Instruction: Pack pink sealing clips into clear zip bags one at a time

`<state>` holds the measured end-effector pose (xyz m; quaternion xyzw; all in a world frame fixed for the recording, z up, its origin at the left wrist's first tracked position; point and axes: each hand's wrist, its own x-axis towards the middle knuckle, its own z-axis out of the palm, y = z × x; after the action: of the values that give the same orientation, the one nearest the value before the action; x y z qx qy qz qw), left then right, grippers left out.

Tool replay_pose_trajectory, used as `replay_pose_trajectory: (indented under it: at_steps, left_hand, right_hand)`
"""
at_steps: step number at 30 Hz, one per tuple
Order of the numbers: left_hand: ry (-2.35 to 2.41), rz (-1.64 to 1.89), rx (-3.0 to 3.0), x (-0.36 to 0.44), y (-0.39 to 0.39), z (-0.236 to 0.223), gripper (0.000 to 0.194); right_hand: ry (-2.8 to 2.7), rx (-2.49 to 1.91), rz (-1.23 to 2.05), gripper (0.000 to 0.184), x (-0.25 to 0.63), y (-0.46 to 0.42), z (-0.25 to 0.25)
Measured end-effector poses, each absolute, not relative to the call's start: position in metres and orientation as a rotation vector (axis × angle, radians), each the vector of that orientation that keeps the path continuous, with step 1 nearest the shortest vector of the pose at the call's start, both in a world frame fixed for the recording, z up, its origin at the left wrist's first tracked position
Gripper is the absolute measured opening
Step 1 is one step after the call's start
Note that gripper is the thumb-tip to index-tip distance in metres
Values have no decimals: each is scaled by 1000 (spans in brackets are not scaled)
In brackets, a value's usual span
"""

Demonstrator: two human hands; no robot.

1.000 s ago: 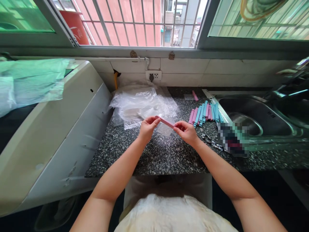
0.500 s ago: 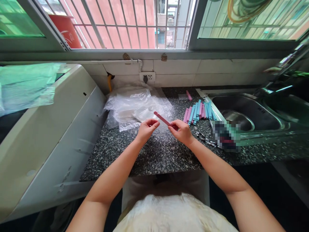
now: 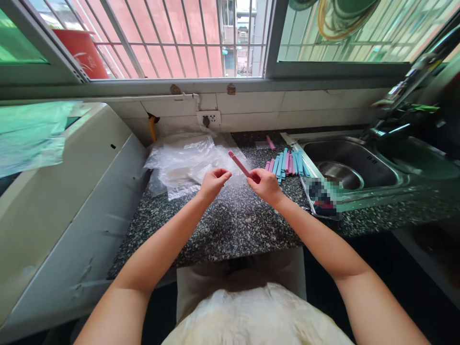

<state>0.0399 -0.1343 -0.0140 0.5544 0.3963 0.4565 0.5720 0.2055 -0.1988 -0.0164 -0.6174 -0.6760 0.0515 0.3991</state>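
While thin pink plastic stick (image 3: 240, 166) sits pinched at its lower end in our right hand (image 3: 266, 186), tip tilted up over speckled granite counter (image 3: 233, 225), our left hand (image 3: 212, 183) pinches clear film, hard to see. Clear plastic bags (image 3: 187, 160) behind; pink-and-blue stick pile (image 3: 285, 164) unbagged beside steel sink (image 3: 345, 167). No writing readable.

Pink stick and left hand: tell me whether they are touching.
Apart. The head view shows the pink stick held only by the right hand, its free end raised above the left hand with clear plastic visible between them.
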Motion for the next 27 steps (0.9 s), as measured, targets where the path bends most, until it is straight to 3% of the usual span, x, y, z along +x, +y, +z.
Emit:
replay_pose_trajectory:
  at_steps: [27]
  left_hand:
    - [1207,925,1532,205,-4,-44,15]
  right_hand:
    - [-1588,-2279,-63,22,319,-69,-1]
